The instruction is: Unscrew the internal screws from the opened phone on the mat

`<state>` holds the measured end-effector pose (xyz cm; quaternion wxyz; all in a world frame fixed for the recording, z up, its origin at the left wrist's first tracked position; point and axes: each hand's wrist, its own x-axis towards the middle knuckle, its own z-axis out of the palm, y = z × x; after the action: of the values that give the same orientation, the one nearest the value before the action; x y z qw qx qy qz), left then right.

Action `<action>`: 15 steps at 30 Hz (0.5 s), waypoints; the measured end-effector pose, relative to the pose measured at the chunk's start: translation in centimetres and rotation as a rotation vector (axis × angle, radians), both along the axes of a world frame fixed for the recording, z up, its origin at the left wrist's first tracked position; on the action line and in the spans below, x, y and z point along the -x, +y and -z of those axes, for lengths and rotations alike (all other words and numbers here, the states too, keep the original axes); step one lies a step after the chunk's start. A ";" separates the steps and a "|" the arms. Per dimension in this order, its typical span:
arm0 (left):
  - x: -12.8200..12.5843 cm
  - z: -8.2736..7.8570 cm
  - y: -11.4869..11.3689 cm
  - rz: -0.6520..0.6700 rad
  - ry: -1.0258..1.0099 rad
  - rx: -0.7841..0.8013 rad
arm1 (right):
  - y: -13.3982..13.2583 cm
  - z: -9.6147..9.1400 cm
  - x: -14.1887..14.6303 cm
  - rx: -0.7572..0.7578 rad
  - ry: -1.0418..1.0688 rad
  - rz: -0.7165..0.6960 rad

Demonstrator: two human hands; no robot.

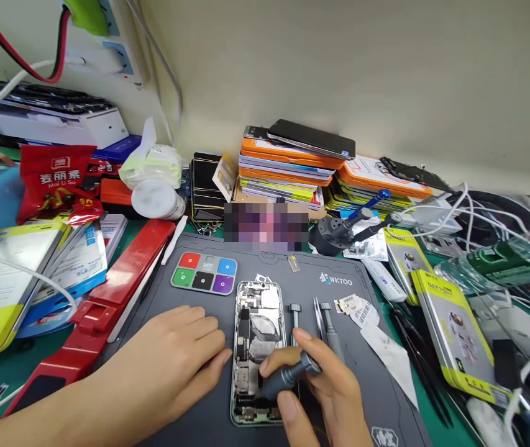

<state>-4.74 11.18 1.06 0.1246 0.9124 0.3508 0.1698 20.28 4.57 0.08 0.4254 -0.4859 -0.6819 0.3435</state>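
An opened smartphone (259, 347) with its inner parts exposed lies lengthwise on the dark grey work mat (265, 264). My right hand (334, 391) grips a dark grey screwdriver (286, 379) between thumb and fingers, tilted over the phone's lower half; its tip cannot be made out. Beside the phone's left edge rests my left hand (181, 351), fingers curled together and the thumb close to the frame. Nothing shows in that hand. To the phone's right lie a second screwdriver (295, 313), a third screwdriver (333, 338) and tweezers (319, 320).
A coloured screw pad (204, 273) lies upper left on the mat. A red tool (106, 304) borders its left side. A tool holder (332, 234) and stacked orange boxes (287, 155) stand behind. Yellow battery packs (455, 335), black tweezers (420, 366) and a plastic bottle (502, 264) crowd the right.
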 end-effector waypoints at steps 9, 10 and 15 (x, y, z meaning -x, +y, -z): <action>0.2 -0.3 0.1 0.010 0.028 0.029 | 0.6 -1.1 -0.7 -0.090 -0.088 -0.150; 0.2 -0.2 0.2 0.007 0.028 0.025 | 0.6 -1.2 -0.7 -0.095 -0.091 -0.149; 0.2 0.0 0.1 0.012 0.037 0.007 | 0.4 -0.8 -0.9 -0.122 -0.092 -0.160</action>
<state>-4.91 11.29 1.03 0.1221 0.9170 0.3483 0.1510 21.17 5.00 0.90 0.3939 -0.4184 -0.7568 0.3115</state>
